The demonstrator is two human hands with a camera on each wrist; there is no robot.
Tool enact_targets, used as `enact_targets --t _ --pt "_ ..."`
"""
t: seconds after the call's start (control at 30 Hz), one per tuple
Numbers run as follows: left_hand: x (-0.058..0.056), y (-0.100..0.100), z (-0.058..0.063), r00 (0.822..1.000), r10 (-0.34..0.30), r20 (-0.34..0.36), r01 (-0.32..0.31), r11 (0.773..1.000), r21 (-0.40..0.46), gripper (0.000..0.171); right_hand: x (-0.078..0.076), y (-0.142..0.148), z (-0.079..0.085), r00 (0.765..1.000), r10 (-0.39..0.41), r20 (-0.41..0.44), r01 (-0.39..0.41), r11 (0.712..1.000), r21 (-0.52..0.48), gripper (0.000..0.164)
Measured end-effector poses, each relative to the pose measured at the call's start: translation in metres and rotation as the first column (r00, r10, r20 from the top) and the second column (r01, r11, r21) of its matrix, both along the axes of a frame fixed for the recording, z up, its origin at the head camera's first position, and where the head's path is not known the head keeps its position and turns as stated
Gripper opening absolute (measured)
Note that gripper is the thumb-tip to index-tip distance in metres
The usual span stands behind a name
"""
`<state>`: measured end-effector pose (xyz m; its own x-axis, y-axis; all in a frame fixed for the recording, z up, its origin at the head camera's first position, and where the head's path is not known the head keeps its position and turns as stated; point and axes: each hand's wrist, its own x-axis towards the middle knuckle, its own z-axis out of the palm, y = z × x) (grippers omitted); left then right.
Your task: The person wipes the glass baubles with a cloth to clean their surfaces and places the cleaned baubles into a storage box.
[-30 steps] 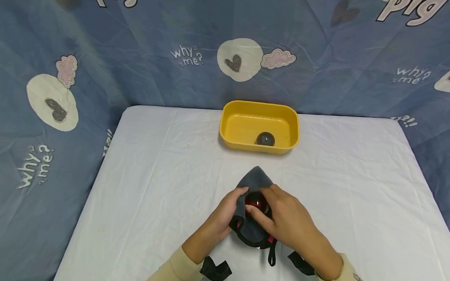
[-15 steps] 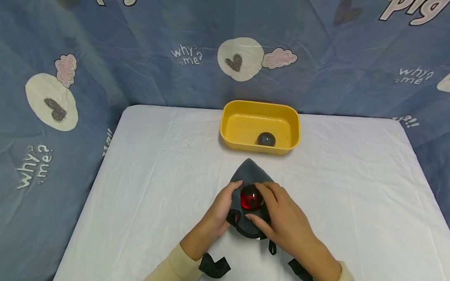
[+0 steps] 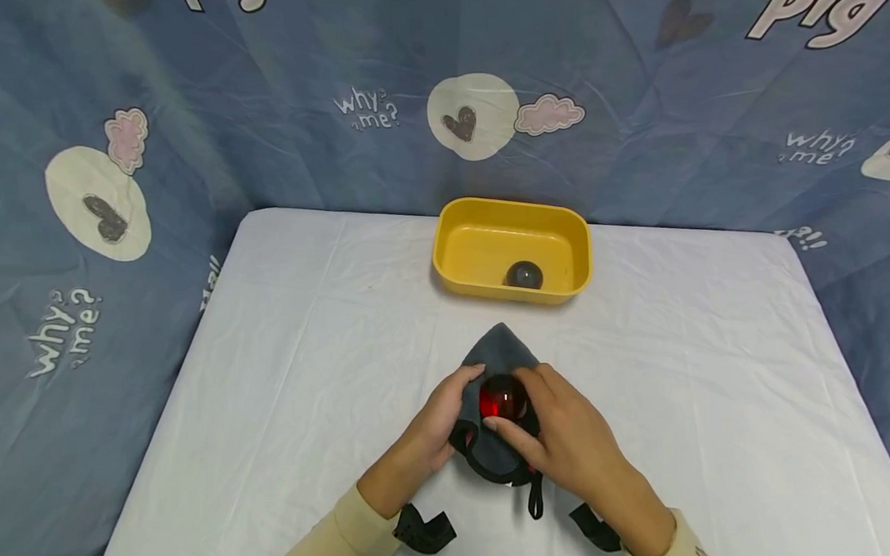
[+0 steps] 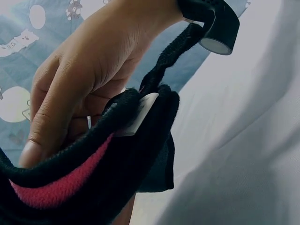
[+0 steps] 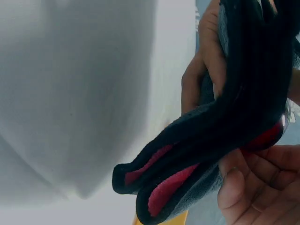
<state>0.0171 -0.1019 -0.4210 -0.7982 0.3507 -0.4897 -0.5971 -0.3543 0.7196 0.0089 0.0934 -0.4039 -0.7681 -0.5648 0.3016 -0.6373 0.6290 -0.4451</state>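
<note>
In the head view a dark grey cloth (image 3: 495, 456) with black edging lies across my hands, bunched into a pocket. A shiny red glass-like ball (image 3: 502, 397) sits on it. My left hand (image 3: 433, 421) grips the cloth's left side, its thumb along the edge near the ball. My right hand (image 3: 571, 429) holds the ball through thumb and index finger, the other fingers on the cloth's right side. Pink lining (image 4: 63, 185) and a white label (image 4: 140, 115) show in the left wrist view. The right wrist view catches part of the red ball (image 5: 267, 138) beside folded cloth (image 5: 211, 126).
Beyond my hands, a yellow tray (image 3: 452, 257) stands near the table's far edge, with a dark grey ball (image 3: 524, 275) in it. A white sheet (image 3: 308, 356) covers the table, and a blue patterned curtain (image 3: 301, 152) hangs behind. Black straps (image 3: 424, 531) surround my wrists.
The cloth and both hands moved slightly away, then back toward me. The left fold of cloth has drawn off the red ball, which shows more. My right thumb shifted along the ball's near side.
</note>
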Motion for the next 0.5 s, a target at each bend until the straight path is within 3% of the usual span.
enact_targets --t 0.33,0.5 --pt "0.0023 0.0012 -0.0013 1.000 0.007 0.004 -0.006 1.000 -0.018 0.061 0.0002 0.0014 -0.0025 0.998 -0.040 0.043 0.040 0.999 -0.011 0.060" --pt "-0.0004 0.0014 0.0010 1.000 0.030 0.004 -0.030 0.999 -0.027 0.061 0.0013 0.0003 -0.0031 0.997 -0.066 0.032 0.066 0.998 -0.005 0.067"
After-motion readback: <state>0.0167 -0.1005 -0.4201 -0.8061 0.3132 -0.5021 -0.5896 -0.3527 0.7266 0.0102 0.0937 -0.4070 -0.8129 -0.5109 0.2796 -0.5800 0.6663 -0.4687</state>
